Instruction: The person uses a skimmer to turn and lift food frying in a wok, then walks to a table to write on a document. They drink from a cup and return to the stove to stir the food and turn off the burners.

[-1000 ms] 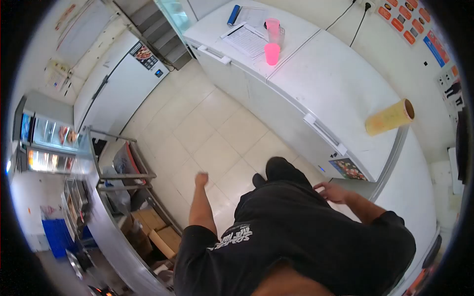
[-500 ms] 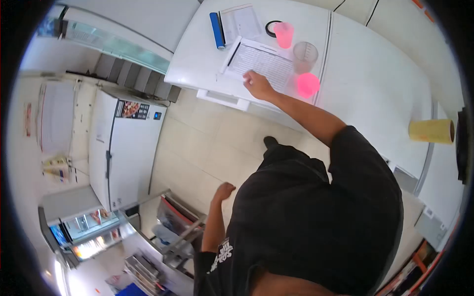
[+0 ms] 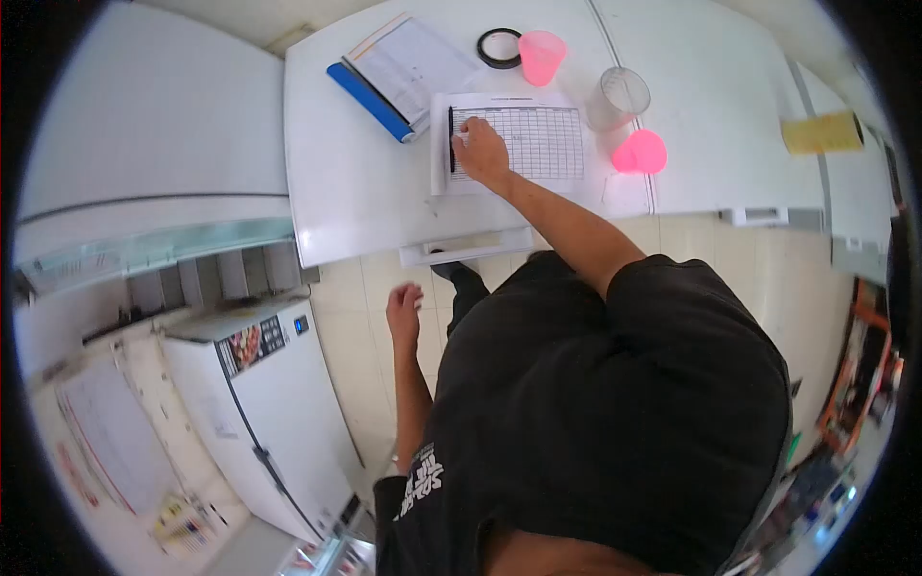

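My right hand [image 3: 482, 154] is over a printed table sheet [image 3: 543, 144] on the white surface. Its thumb and index finger are curved and apart beside a black pen [image 3: 451, 154] lying along the sheet's left side. Whether a fingertip touches the pen is hard to make out. My left hand [image 3: 405, 300] hangs in the air in front of the white surface, its fingers loosely bent and apart, with nothing visible in it. To the right of the sheet are a clear measuring cup [image 3: 622, 96] and a pink cup [image 3: 642, 152] on its side.
Behind the sheet are another pink cup [image 3: 543, 60] and a black tape roll [image 3: 500, 48]. A blue box [image 3: 373, 104] lies beside a stack of papers [image 3: 413, 62]. A yellow roll [image 3: 821, 134] is at far right. White cabinets [image 3: 259, 403] stand at left.
My view has turned and the white surface is nearer. My right hand has moved from the sheet's front edge to beside the pen. My left hand has come up and forward.
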